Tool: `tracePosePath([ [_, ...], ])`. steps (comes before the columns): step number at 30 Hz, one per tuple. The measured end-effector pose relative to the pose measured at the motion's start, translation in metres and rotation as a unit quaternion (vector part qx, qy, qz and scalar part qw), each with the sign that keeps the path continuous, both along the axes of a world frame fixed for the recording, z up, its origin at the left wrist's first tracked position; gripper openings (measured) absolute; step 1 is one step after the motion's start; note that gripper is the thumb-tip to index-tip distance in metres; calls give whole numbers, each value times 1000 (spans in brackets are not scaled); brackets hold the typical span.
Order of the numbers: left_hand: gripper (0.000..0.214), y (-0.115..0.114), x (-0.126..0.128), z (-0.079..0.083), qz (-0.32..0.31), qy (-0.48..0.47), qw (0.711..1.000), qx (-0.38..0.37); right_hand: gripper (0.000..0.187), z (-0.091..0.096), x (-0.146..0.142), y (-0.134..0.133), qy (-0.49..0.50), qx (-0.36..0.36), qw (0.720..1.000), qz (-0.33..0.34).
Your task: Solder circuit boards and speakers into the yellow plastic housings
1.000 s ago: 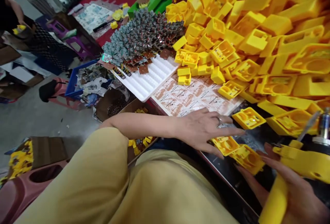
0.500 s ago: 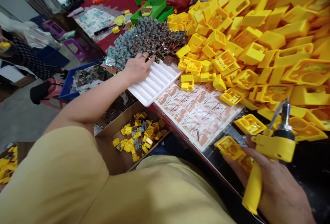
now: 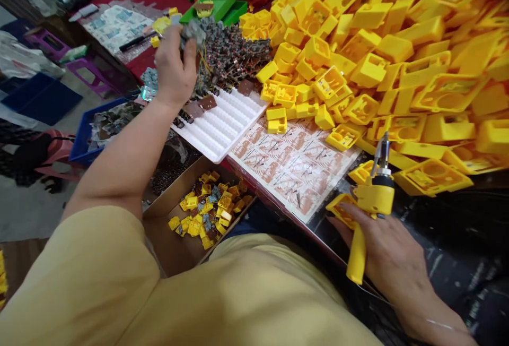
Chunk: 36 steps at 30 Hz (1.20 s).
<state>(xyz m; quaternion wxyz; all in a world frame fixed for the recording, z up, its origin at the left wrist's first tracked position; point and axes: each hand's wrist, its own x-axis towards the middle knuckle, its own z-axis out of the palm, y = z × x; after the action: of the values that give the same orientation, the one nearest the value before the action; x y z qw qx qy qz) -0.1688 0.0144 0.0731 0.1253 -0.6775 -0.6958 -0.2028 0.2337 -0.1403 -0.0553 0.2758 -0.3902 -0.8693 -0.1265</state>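
My left hand is raised over the heap of small grey circuit boards, with fingers closed on a bunch of those boards with wires hanging down. My right hand rests on the dark mat near the table's front edge, closed round a yellow pistol-grip soldering tool whose metal tip points up. Its fingers also touch a yellow plastic housing lying on the mat. A white ribbed tray lies below my left hand.
A big pile of yellow plastic housings fills the right and back. Printed sheets cover the table's middle. A cardboard box of small yellow parts sits below the table edge. Green trays stand at the back, a blue bin at left.
My left hand went from the housing near the front edge to the board heap, then lifted away with a bunch of boards. My right hand turned the soldering tool upright.
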Motion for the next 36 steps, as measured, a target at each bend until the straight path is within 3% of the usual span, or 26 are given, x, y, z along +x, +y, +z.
tracePosePath([
  [2, 44, 3, 18, 5, -41, -33, 997, 51, 26, 1, -1, -2, 1, -9, 1000, -11],
  [4, 28, 5, 49, 0, -133, -113, 983, 50, 26, 2, 0, -5, 4, -27, 999, -20],
  [6, 18, 2, 90, -14, -233, -241, 941, -36, 28, 3, 3, -9, 10, -44, 999, -30],
  [8, 15, -6, 133, -35, -291, -340, 879, -164, 31, 4, 7, -14, 19, -55, 997, -42],
  [11, 15, -20, 186, -66, -315, -371, 834, -258, 36, 6, 17, -23, 33, -67, 996, -56],
  [13, 15, -26, 205, -79, -317, -355, 825, -305, 38, 8, 25, -28, 36, -83, 994, -54],
  [15, 13, -28, 210, -81, -335, -297, 840, -307, 41, 9, 32, -31, 34, -103, 993, -45],
  [19, 11, -35, 197, -68, -370, -203, 881, -213, 48, 7, 43, -35, 50, -130, 990, -35],
  [21, 15, -45, 189, -63, -360, -235, 869, -244, 48, 5, 46, -37, 70, -136, 988, -34],
  [25, 38, -75, 179, -70, -307, -333, 801, -391, 46, 2, 44, -39, 102, -153, 983, -14],
  [27, 35, -89, 174, -75, -304, -278, 806, -424, 45, 1, 41, -39, 105, -164, 981, 8],
  [29, 25, -99, 170, -76, -324, -120, 855, -388, 45, 2, 39, -37, 102, -166, 980, 29],
  [31, 24, -105, 168, -74, -352, 46, 890, -285, 44, 2, 38, -36, 100, -162, 981, 38],
  [33, 24, -108, 169, -69, -402, 115, 889, -190, 46, 2, 40, -35, 107, -162, 980, 35],
  [36, 25, -111, 180, -68, -472, 96, 865, -139, 52, 3, 45, -37, 135, -171, 976, 29],
])
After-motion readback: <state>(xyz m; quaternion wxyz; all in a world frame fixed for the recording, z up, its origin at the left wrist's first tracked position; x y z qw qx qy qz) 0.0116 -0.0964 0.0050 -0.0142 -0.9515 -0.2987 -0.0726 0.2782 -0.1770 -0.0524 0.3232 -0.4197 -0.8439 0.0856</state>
